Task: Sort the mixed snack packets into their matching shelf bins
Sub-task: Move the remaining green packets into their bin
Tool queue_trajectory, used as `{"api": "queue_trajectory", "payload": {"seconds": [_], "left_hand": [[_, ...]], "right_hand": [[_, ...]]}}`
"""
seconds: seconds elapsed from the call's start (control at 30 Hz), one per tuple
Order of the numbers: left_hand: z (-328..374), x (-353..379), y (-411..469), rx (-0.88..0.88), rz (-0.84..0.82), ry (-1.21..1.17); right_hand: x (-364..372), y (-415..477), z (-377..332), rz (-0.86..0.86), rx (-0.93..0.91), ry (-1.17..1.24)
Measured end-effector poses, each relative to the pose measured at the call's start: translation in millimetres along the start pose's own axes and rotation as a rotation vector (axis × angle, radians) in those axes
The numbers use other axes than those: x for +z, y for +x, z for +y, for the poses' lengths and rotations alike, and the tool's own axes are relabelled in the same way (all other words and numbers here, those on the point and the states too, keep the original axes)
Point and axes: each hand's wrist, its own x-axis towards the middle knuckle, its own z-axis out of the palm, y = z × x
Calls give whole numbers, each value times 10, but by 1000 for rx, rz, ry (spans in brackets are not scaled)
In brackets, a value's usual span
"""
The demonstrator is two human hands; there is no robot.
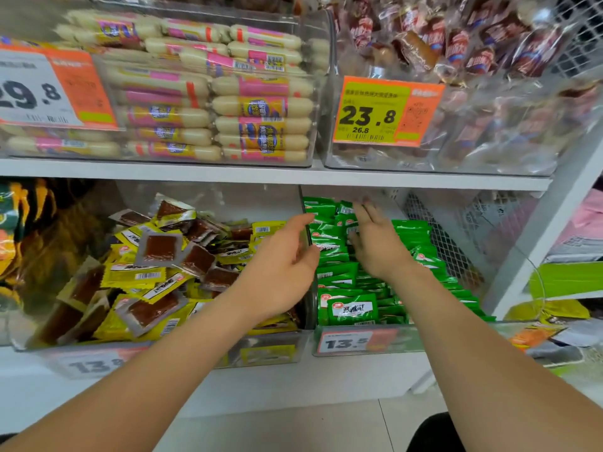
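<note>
Small green foil snack packets (350, 309), too many to count, lie stacked in the clear plastic right-hand bin (408, 340) on the lower shelf. Right hand (375, 246) is inside this bin over the rear of the pile, palm down, fingers spread and motion-blurred, gripping nothing; contact with the packets can't be told. Right forearm is bare and stretched straight.

Left hand (280, 269) is at the bin's left wall (301, 200), thumb up, fingers loosely curved near the wall edge, nothing held. Left forearm is bare and angled in from lower left.

Left of the bin is one second clear bin (267, 353), heaped with yellow packets with brown windows (143, 277), uncountable and jumbled. Two hands, two lower bins.

Above the bin is a white shelf board (261, 174) with two more clear bins: cream sausages with pink-yellow labels (261, 106) up-left, brown wrapped sausages (489, 44) directly above.

Four price tags: 13.5 (352, 342) on the bin front, 13.8 (94, 365) to its left, 23.8 (385, 112) above, 29.8 (49, 89) up-left.
</note>
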Motion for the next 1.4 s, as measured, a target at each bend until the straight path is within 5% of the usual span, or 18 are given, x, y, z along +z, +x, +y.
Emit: {"api": "queue_trajectory", "payload": {"seconds": [0.13, 0.3, 0.37, 0.47, 0.7, 0.77, 1.13, 1.4], "left_hand": [[-57, -284, -16, -24, -35, 135], [-248, -971, -169, -97, 15, 754], [-317, -1195, -261, -239, -145, 992], [-459, -1402, -323, -332, -328, 998], [-680, -1714, -276, -350, -364, 911], [-728, -1747, -276, -331, -334, 906], [-991, -1850, -315, -108, -63, 926], [-1059, -1846, -267, 5, 210, 804]], "right_hand": [[-302, -208, -254, 155, -6, 150], [-601, -523, -1040, 283, -211, 333], [-588, -600, -1360, 202, -295, 336], [-421, -593, -1722, -16, -360, 157], [153, -326, -2246, -644, -259, 144], [300, -213, -2270, -709, -215, 150], [413, 16, -2100, -244, -282, -129], [83, 191, -1915, -137, -60, 291]]}}
